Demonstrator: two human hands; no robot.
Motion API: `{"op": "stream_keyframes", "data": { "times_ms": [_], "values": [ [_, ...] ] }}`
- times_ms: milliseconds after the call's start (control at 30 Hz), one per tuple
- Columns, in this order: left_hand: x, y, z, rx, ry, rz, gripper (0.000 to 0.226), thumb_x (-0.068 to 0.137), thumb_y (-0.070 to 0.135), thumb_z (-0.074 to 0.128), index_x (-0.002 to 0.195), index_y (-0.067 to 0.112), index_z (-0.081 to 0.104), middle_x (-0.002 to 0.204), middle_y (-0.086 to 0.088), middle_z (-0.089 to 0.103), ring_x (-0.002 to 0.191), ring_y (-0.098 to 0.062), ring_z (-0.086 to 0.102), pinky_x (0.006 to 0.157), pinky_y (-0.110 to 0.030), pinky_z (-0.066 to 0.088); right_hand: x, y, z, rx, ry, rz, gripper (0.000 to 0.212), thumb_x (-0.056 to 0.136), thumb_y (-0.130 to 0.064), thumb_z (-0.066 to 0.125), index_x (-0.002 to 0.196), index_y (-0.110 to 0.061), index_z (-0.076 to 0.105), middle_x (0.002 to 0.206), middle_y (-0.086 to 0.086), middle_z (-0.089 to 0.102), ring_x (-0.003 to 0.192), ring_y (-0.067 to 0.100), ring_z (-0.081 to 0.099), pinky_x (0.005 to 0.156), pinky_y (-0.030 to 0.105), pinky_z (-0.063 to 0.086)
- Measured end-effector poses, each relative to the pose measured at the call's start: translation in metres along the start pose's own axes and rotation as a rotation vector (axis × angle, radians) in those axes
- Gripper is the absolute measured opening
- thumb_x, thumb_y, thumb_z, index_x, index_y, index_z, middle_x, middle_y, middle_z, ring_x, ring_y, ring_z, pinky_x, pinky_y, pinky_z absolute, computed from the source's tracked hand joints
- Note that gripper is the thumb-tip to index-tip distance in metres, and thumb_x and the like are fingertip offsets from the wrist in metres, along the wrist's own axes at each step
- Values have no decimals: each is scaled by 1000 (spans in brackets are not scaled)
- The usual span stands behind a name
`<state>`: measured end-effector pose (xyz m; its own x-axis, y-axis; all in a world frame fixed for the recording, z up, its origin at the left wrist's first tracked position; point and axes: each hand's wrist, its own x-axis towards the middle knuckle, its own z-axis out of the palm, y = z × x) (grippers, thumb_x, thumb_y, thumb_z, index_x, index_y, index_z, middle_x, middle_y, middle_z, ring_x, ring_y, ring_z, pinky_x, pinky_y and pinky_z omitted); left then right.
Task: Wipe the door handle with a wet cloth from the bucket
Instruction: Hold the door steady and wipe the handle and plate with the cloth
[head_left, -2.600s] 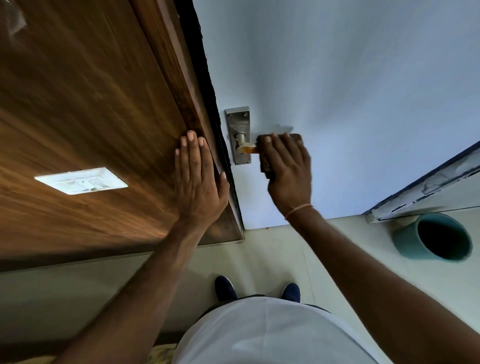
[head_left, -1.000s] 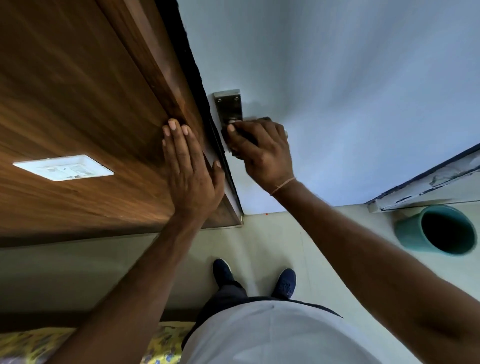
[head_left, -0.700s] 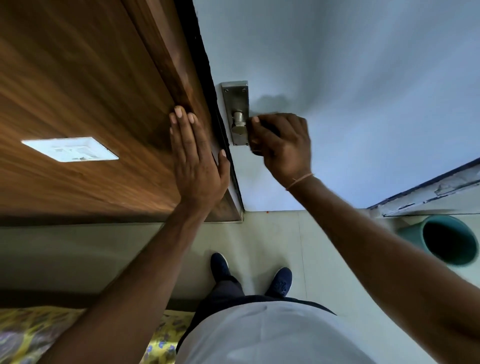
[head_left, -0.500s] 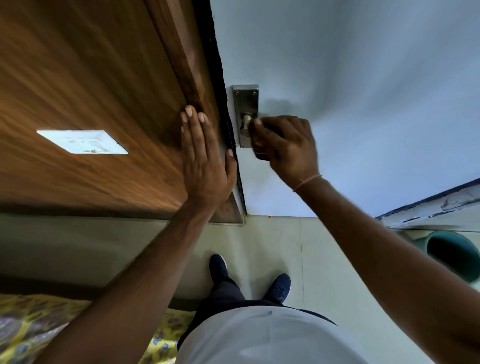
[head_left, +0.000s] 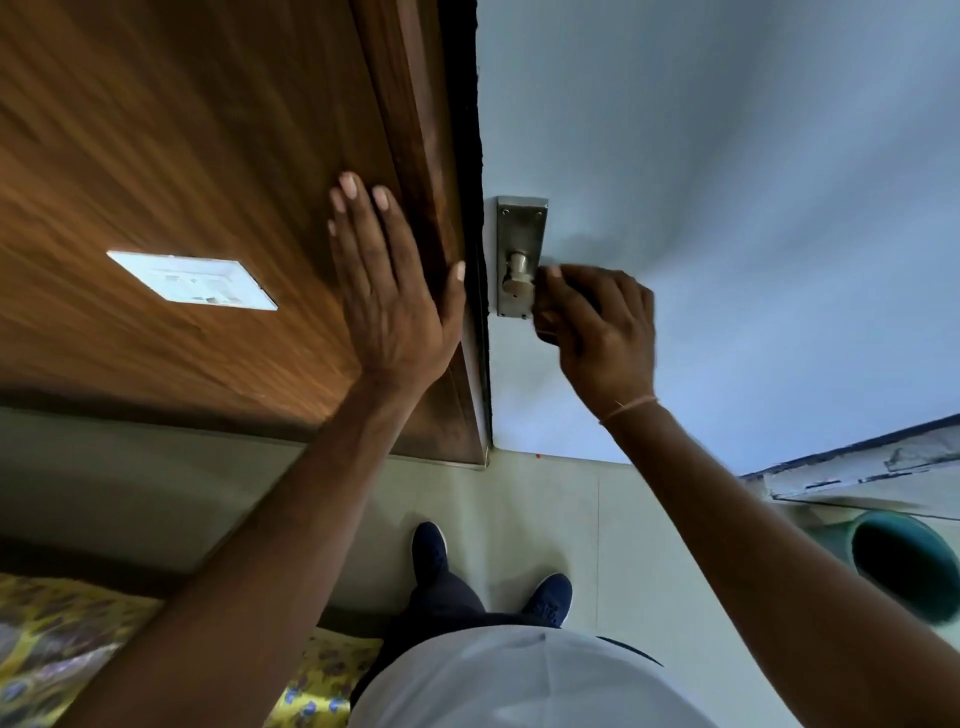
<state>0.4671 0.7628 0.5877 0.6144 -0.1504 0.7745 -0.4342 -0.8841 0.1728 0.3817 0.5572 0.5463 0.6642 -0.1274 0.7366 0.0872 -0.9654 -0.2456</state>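
From my feed, the door (head_left: 727, 182) stood right of the wall panel (head_left: 182, 156), with the handle plate (head_left: 519, 228) at the door's left edge. My left hand (head_left: 395, 306) lay flat on the panel, just left of that edge; the switch plate (head_left: 192, 280) sat further left. My right hand (head_left: 602, 327) was just right of the handle (head_left: 517, 275). The bucket (head_left: 904, 566) stood on the floor (head_left: 519, 493), far right.

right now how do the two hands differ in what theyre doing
The left hand lies flat and open against the wooden panel; the right hand is curled shut around a dark cloth at the door handle. The left holds nothing. Both are bare and raised.
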Motion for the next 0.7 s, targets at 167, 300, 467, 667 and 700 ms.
{"op": "stream_keyframes", "data": {
  "times_ms": [167,300,467,667,700],
  "values": [
    [-2,-12,11,39,45,45,94,98,45,72,158,-11,27,161,-39,37,154,-50,29,131,-58,29,-5,12,-4,-61,-24,81,32,97,-16,74,129,-17,76,120,5,74,108,35,68,91,44,47],
    [-2,-10,20,64,75,34,97,93,44,78,157,-10,29,158,-39,41,153,-49,30,131,-56,26,9,-20,11,-32,-5,35,32,100,-20,71,131,-14,74,119,7,74,107,35,68,91,45,47],
    [-1,-11,25,89,91,18,100,89,45,80,157,-9,30,157,-37,43,152,-48,31,130,-56,27,-3,8,-4,-65,-46,-1,38,98,-14,74,135,-16,72,127,6,73,113,34,67,96,45,48],
    [-6,-7,5,17,-23,48,92,99,46,67,160,-9,25,164,-37,33,157,-50,27,132,-58,26,15,-12,6,-66,-36,-34,34,94,-13,76,129,-14,76,117,7,76,101,35,69,88,43,49],
    [-6,-7,2,15,-30,52,93,99,47,66,161,-9,24,164,-37,32,157,-50,26,132,-58,25,18,-18,9,-52,-43,-46,34,96,-15,75,130,-14,75,118,7,75,101,35,69,88,43,49]
  ]
}}
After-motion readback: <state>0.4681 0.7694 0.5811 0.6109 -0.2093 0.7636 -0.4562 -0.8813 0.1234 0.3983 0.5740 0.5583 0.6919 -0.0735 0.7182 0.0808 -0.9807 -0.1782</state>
